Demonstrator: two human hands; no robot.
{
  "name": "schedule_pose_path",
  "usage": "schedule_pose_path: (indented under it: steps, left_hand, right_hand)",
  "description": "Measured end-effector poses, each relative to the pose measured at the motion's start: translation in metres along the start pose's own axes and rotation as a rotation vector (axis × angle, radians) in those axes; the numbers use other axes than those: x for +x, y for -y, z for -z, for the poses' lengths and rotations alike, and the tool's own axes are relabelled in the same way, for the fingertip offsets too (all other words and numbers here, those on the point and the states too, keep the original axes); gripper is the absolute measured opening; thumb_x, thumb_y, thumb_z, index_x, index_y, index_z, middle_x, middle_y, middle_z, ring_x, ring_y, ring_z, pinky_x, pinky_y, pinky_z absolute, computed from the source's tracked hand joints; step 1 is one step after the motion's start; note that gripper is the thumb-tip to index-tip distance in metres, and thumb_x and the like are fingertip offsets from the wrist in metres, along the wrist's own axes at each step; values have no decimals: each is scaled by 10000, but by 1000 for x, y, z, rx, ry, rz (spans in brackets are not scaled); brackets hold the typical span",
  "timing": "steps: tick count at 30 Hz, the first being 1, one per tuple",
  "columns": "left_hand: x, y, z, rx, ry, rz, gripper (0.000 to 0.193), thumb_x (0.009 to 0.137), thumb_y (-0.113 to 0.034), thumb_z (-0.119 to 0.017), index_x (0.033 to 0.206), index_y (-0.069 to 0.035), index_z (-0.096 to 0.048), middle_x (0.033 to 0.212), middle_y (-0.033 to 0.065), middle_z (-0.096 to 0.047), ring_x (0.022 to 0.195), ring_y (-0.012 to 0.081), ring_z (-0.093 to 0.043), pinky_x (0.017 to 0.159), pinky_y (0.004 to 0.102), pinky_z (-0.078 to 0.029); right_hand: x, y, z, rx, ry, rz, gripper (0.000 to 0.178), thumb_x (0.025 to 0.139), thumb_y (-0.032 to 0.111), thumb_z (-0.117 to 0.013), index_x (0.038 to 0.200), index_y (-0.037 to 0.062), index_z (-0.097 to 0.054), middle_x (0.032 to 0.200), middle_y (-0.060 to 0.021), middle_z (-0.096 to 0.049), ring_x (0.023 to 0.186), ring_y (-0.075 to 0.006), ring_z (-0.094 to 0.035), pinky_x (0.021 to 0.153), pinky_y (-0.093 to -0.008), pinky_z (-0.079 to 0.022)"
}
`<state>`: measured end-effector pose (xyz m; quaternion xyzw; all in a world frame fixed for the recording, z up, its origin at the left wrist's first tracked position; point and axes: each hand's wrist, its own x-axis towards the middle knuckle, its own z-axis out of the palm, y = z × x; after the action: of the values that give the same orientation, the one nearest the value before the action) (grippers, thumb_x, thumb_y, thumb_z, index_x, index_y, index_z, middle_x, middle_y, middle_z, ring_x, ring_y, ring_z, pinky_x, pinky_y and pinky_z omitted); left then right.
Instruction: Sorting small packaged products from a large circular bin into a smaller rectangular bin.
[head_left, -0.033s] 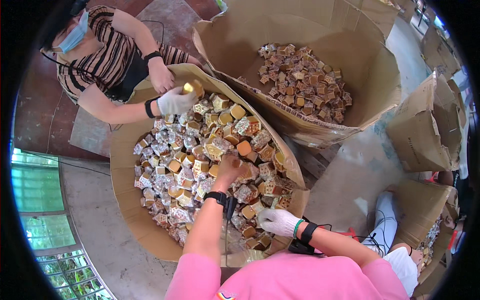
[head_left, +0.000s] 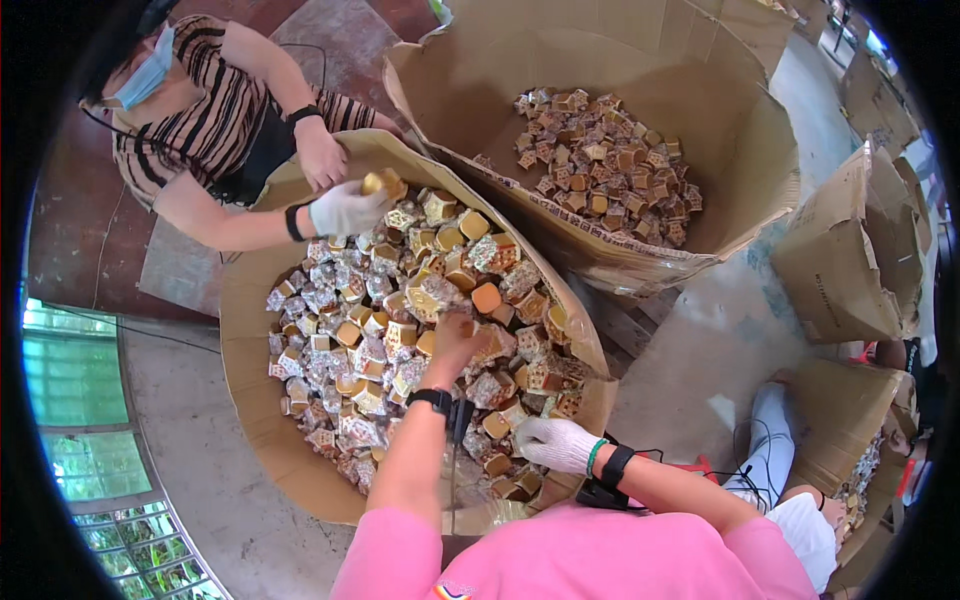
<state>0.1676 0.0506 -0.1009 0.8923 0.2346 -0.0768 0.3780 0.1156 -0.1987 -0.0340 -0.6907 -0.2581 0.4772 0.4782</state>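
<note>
A large cardboard box [head_left: 245, 370] in front of me is heaped with small house-shaped pieces [head_left: 360, 395], brown, white and gold, many in clear wrapping. My bare left hand [head_left: 456, 345] reaches into the middle of the heap. Its fingers curl down among the pieces, and what they hold is hidden. At the near right side of the box, my right hand [head_left: 560, 444], in a white knitted glove, has its fingers bent against the pieces at their edge. Whatever lies under those fingers is hidden too.
Across the box, a co-worker's gloved hand [head_left: 350, 209] holds a gold-bottomed piece [head_left: 384, 183] above the heap. Beyond stands a bigger carton [head_left: 460, 95] with similar pieces inside. Another carton [head_left: 825, 265] is at the right. Black cables [head_left: 745, 478] hang near my right arm.
The co-worker's gloved hand has shifted slightly to the left with the gold-bottomed piece. My own two hands keep nearly the same places.
</note>
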Motion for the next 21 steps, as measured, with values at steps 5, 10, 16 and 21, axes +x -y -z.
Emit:
schedule_pose_path:
  steps: [5,10,16,21]
  left_hand:
    - [-25,13,-8,-33,-118,-64,449,659,-265,-738,994,-8,-584,1167,189,-393,990,311,-486,843,370,-425]
    - [-37,32,-21,-88,170,68,443,653,-278,-744,1017,-54,-627,860,117,-553,797,269,-565,749,354,-459]
    - [-29,16,-20,-55,419,169,550,664,-417,-714,1076,-66,-614,961,154,-639,893,257,-609,782,335,-462]
    - [-33,12,-24,20,468,110,631,649,-454,-706,1136,-73,-578,1158,183,-546,1101,294,-500,934,356,-376]
  right_hand:
    - [-1,2,1,39,-9,2,218,788,219,-494,860,35,-586,835,-156,-612,794,-335,-584,719,-371,-463]
    - [-3,4,0,61,-28,-40,245,786,229,-495,879,21,-586,835,-168,-609,789,-325,-589,722,-376,-457]
    - [0,2,1,78,-18,-51,251,779,232,-502,893,25,-587,843,-174,-612,799,-309,-596,715,-366,-457]
    - [2,3,-1,113,8,-113,247,776,230,-502,896,32,-590,851,-170,-612,817,-310,-591,736,-360,-456]
